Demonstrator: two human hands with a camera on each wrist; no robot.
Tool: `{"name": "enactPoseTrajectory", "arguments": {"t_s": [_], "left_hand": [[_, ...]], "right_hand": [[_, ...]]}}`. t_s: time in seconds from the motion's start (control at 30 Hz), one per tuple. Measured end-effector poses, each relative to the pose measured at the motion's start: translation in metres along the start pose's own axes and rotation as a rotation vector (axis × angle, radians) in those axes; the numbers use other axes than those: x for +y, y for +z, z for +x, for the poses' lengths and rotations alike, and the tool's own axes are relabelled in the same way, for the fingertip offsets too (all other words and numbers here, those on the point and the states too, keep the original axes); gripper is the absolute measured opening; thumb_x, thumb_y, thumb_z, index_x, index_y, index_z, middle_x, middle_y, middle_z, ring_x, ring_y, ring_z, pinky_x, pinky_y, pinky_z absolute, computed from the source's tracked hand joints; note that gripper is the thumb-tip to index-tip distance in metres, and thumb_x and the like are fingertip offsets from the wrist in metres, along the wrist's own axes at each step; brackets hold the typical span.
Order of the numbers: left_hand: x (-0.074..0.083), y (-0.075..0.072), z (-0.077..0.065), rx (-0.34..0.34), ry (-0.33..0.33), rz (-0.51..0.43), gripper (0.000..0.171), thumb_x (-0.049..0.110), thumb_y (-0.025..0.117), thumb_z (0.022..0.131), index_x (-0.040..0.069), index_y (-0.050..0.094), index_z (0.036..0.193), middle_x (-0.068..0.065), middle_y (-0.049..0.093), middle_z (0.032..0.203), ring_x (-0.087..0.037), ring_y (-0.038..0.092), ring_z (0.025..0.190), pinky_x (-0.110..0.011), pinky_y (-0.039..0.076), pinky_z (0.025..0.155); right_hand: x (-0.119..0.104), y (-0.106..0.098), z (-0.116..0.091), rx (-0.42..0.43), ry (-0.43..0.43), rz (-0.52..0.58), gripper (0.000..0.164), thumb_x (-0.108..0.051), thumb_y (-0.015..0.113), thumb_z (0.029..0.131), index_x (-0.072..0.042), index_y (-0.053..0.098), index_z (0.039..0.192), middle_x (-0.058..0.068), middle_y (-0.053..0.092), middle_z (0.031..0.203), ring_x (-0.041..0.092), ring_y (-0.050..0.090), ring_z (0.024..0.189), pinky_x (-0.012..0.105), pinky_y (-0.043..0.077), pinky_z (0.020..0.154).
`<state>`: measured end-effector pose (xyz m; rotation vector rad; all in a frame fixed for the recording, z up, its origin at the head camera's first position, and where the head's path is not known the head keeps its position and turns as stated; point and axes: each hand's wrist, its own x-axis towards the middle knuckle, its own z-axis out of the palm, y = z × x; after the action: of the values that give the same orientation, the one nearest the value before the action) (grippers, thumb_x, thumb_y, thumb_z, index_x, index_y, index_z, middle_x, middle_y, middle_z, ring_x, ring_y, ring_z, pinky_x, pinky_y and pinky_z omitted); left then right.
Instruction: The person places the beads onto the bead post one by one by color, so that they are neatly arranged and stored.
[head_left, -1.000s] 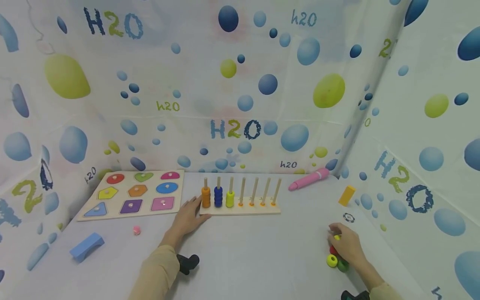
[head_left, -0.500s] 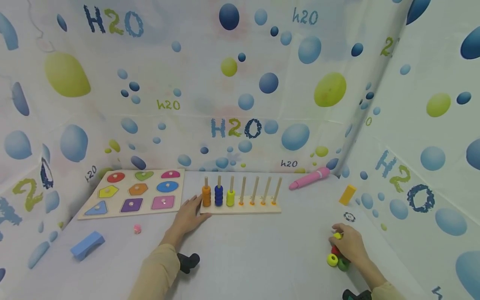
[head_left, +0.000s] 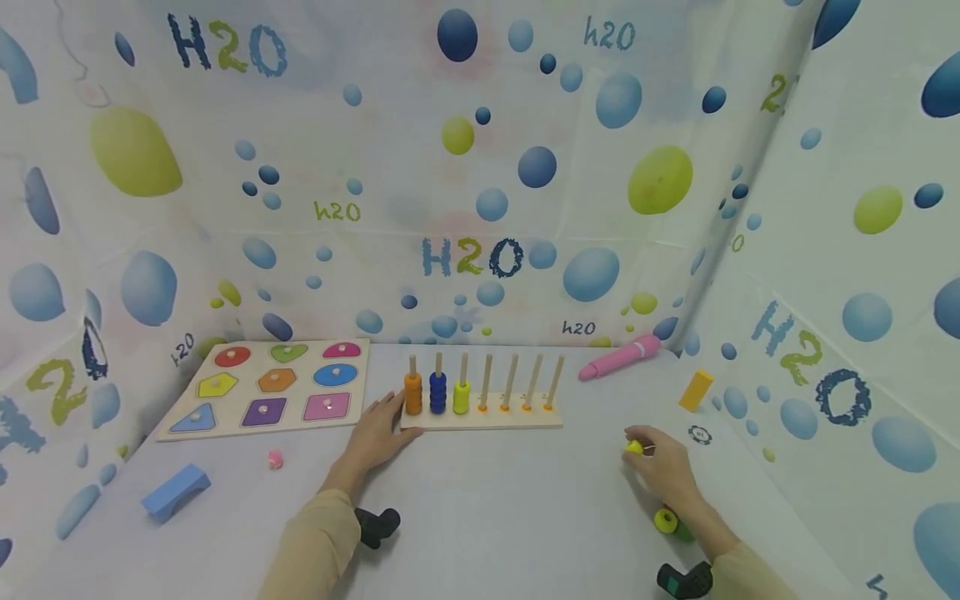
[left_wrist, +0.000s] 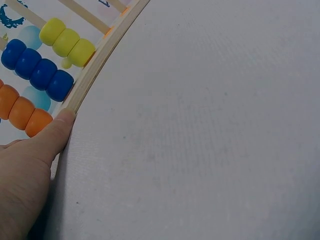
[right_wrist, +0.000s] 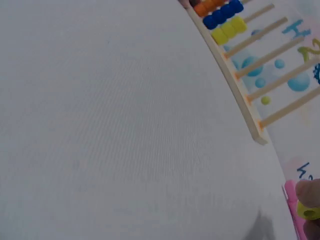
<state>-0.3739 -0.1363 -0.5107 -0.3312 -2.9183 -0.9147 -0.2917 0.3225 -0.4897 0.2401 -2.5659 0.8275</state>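
A wooden peg board (head_left: 495, 422) with a row of upright pegs lies mid-table; its left pegs bear orange beads (head_left: 413, 394), blue beads (head_left: 438, 393) and yellow beads (head_left: 461, 398). My left hand (head_left: 377, 435) holds the board's left end, its thumb (left_wrist: 62, 125) against the front edge in the left wrist view. Between thumb and fingertips, my right hand (head_left: 667, 468) pinches a loose yellow bead (head_left: 634, 447), its hole showing in the right wrist view. Below that hand lie another yellow bead (head_left: 665, 522) and a green bead (head_left: 684, 532), partly hidden by the wrist.
A shape puzzle board (head_left: 296, 408) lies at the back left. Nearer are a blue block (head_left: 176, 493) and a small pink item (head_left: 275, 459). A pink pen-like object (head_left: 619, 358) and a yellow block (head_left: 696, 391) are at the back right.
My right hand has lifted the yellow bead away from the loose beads and moved it left and towards the back. My left hand has stayed at the peg board.
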Motion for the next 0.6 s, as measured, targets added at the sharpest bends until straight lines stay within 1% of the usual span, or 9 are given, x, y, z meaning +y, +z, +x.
{"name": "enactPoseTrajectory", "arguments": {"t_s": [0.1,0.23,0.3,0.5,0.57,0.6], "left_hand": [[0.0,0.0,0.0,0.0,0.003,-0.001,0.083,0.045,0.069,0.083,0.009,0.03,0.148,-0.019,0.035,0.147,-0.043,0.024,0.136,-0.06,0.021,0.108],[-0.001,0.0,0.001,0.001,0.009,0.002,0.083,0.045,0.069,0.083,0.008,0.031,0.148,-0.019,0.036,0.147,-0.043,0.025,0.136,-0.06,0.021,0.108],[-0.001,-0.001,0.001,0.003,0.011,0.004,0.083,0.045,0.069,0.083,0.008,0.031,0.148,-0.019,0.036,0.147,-0.043,0.025,0.136,-0.06,0.021,0.108],[-0.002,0.0,0.002,0.011,0.012,0.007,0.083,0.045,0.069,0.084,0.008,0.032,0.147,-0.02,0.036,0.146,-0.044,0.025,0.135,-0.06,0.022,0.108],[-0.003,0.002,0.001,0.009,0.005,0.003,0.083,0.045,0.068,0.084,0.008,0.032,0.147,-0.02,0.035,0.147,-0.046,0.025,0.135,-0.061,0.022,0.107],[-0.003,0.002,0.002,0.008,0.002,0.002,0.083,0.046,0.068,0.084,0.008,0.031,0.148,-0.02,0.034,0.147,-0.046,0.025,0.135,-0.061,0.022,0.107]], "right_hand": [[-0.014,0.008,0.009,-0.012,-0.025,0.059,0.032,0.003,0.073,0.077,0.0,0.063,0.108,0.01,0.067,0.101,0.025,0.063,0.092,0.034,0.056,0.077],[-0.036,0.02,0.023,-0.02,-0.09,0.126,0.033,0.006,0.072,0.077,0.0,0.062,0.108,0.011,0.065,0.103,0.028,0.062,0.096,0.034,0.056,0.078],[-0.05,0.028,0.032,-0.017,-0.14,0.158,0.034,0.007,0.072,0.076,0.0,0.061,0.108,0.011,0.064,0.104,0.027,0.063,0.097,0.032,0.056,0.078],[-0.1,0.052,0.069,0.017,-0.341,0.3,0.036,0.011,0.073,0.072,0.003,0.062,0.104,0.012,0.065,0.101,0.025,0.064,0.094,0.027,0.056,0.078],[-0.117,0.06,0.081,0.022,-0.388,0.332,0.035,0.01,0.074,0.072,0.003,0.062,0.104,0.011,0.065,0.1,0.024,0.064,0.093,0.026,0.055,0.078],[-0.125,0.064,0.087,0.025,-0.391,0.338,0.034,0.009,0.074,0.073,0.003,0.062,0.104,0.011,0.065,0.1,0.022,0.063,0.093,0.025,0.055,0.079]]}}
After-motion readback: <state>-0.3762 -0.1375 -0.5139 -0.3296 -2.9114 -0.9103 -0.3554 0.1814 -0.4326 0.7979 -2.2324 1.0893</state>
